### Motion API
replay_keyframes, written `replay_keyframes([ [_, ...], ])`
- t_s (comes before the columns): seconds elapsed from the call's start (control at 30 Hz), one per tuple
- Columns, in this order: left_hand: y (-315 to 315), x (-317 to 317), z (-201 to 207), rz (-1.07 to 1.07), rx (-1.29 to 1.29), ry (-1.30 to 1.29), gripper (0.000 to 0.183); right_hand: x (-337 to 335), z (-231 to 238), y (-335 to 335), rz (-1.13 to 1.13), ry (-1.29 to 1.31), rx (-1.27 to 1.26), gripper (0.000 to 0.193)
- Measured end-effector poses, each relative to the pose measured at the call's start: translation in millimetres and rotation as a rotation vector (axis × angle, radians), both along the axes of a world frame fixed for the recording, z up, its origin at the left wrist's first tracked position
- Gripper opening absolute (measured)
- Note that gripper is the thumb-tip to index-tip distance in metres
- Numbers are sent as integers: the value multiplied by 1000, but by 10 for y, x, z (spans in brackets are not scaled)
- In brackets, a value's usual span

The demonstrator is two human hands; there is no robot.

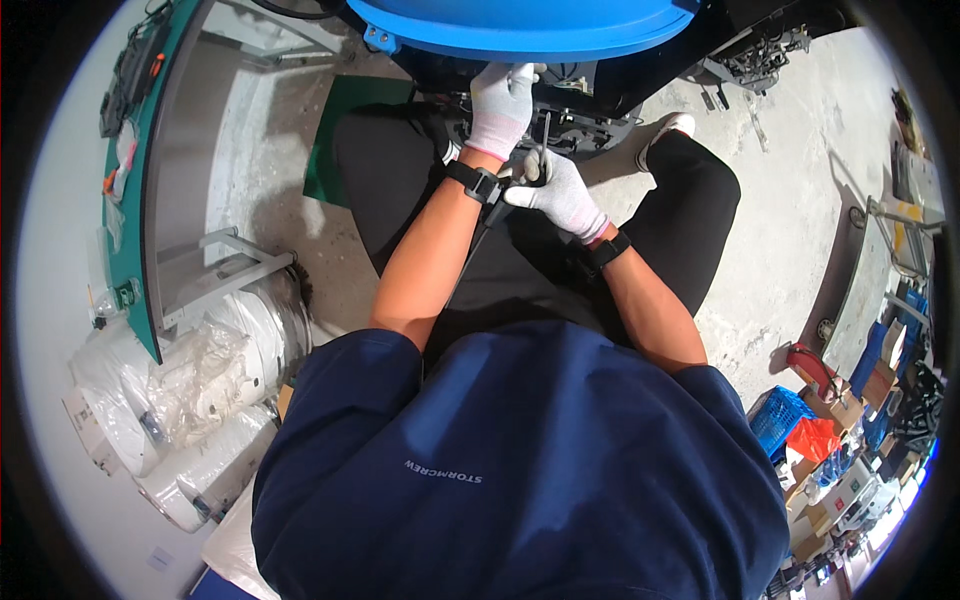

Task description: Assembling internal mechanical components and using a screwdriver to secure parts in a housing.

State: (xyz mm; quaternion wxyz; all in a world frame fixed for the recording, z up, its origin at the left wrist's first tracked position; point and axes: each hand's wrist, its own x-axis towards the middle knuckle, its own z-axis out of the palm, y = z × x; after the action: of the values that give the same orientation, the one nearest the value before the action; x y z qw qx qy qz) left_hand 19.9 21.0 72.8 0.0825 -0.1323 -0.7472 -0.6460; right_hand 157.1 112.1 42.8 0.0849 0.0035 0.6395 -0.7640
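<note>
Left of both hands lies a green mat (325, 150). The gloved left hand (503, 103) reaches up to the edge of a rounded blue cover (530, 35); I cannot tell whether its fingers pinch anything. Just below and right, the gloved right hand (564, 195) wraps a slim metal-shafted tool (546, 130), pointing up beside black machinery (585, 132).

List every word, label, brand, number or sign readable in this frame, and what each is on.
Navy shirt: one short line of pale lettering on the cloth; wording withheld.
White box at right: small red and green marks, too small to read.
Pale sheet on the left wall: too small to read.
</note>
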Motion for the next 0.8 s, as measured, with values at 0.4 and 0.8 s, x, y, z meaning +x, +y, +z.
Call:
replay_keyframes([
  [0.4, -6, 121, 106, -163, -126, 56, 26, 4, 42, 89, -61, -129, -106, 26],
  [0.8, -58, 265, 104, -351, -974, 312, 29, -619, 599, 971, -260, 27, 169, 37],
])
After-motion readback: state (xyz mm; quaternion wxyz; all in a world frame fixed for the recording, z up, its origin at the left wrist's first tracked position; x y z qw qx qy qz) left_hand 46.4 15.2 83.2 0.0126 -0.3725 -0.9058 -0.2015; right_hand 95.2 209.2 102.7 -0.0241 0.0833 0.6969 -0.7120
